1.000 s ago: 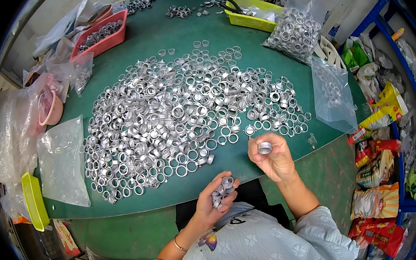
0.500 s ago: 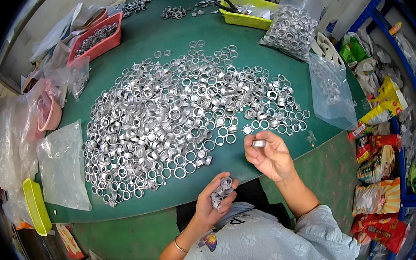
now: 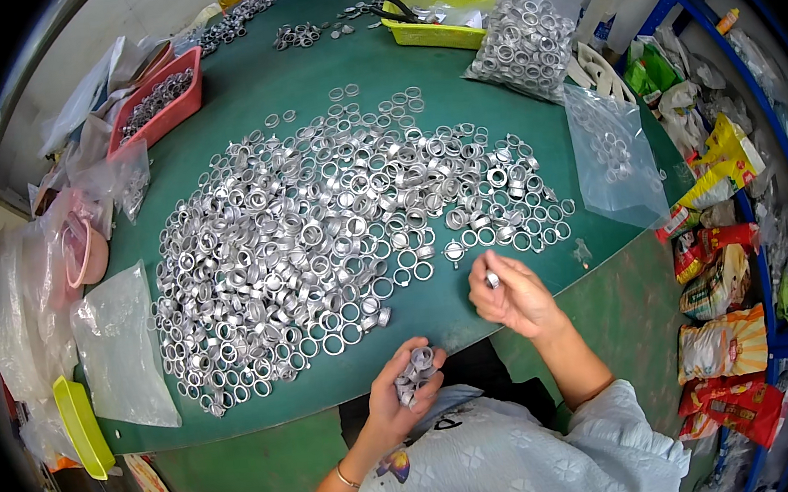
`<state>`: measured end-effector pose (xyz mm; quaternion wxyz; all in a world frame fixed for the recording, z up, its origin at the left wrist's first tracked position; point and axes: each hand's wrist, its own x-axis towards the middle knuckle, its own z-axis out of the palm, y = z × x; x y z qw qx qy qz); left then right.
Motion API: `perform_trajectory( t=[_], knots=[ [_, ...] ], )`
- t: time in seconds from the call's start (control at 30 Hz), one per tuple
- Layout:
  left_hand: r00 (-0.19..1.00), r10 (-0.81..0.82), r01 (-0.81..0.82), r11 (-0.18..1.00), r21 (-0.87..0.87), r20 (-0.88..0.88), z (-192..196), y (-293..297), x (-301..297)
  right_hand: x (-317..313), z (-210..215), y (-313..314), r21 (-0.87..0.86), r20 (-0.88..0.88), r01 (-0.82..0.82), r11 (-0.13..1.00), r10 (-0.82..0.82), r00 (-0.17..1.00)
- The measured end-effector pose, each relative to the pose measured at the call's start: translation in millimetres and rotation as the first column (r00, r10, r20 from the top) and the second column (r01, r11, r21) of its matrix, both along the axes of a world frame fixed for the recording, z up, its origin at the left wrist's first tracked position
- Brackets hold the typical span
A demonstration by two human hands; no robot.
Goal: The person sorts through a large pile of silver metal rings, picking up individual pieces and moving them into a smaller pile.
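My left hand [image 3: 402, 386] is curled around several small silver metal rings [image 3: 416, 375], held just off the near edge of the green table. Between the thumb and fingers of my right hand [image 3: 516, 296] is a single metal ring [image 3: 492, 279], raised over the table's front edge and mostly covered by the fingers. A large spread-out pile of metal rings [image 3: 291, 246] covers the middle of the table. One loose ring with small side tabs [image 3: 454, 251] lies just beyond my right hand.
A clear bag full of rings [image 3: 527, 47] stands far right beside a yellow-green basket [image 3: 436, 34]. A flatter bag [image 3: 613, 156] lies nearer. At left are a red basket [image 3: 159, 131], an empty plastic bag [image 3: 124, 354] and a yellow tray [image 3: 85, 432]. Blue shelving [image 3: 785, 165] rises at right.
My right hand has turned, so the ring in its fingers shows less. My left hand still holds its rings, slightly lower. The whole view has shifted a little.
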<state>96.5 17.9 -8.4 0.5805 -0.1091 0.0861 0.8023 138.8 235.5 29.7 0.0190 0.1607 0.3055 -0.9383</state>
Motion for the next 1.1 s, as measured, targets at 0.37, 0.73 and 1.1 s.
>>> perform_trajectory(
  t=[0.37,0.73,1.1],
  knots=[
    [0.945,-0.246,0.231,0.968,-0.093,-0.216,19,28,-24,-51,8,44,0.761,-0.311,0.15,-0.632,-0.152,0.938],
    [0.868,-0.353,0.343,0.935,-0.094,-0.348,23,60,-59,-48,8,67,0.708,-0.055,0.122,0.696,-0.118,0.991],
    [0.875,-0.295,0.265,0.955,-0.129,-0.384,12,55,-70,-70,41,79,0.991,0.1,-0.107,-0.076,-0.09,0.991]
  ],
)
